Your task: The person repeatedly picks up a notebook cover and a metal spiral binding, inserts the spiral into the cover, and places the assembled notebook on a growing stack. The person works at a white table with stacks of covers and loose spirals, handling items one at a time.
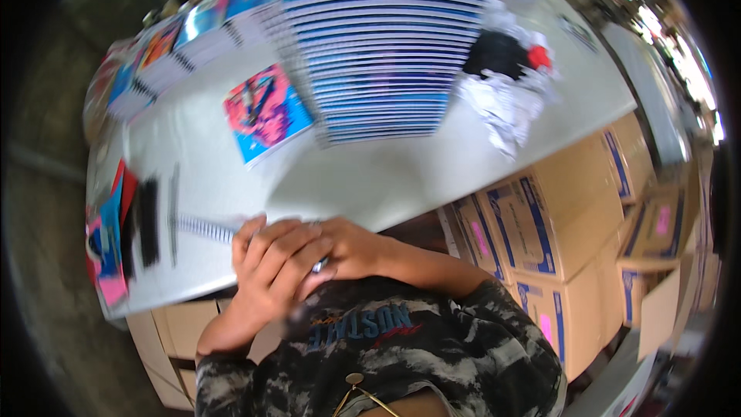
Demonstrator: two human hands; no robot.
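My shirt (370, 363) is nearest; this side of the stack (382, 69), my left hand (278, 262) and right hand (351, 247) fold together, grip unclear; squeezing could bend the coil (204, 228).

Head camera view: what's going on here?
A person's left hand overlaps their right hand near the front edge of a pale grey table. A pale spiral coil extends leftward from them; whether either grips it is hidden. Beyond, a pink-and-blue book lies left of a tall stack of blue-covered books.
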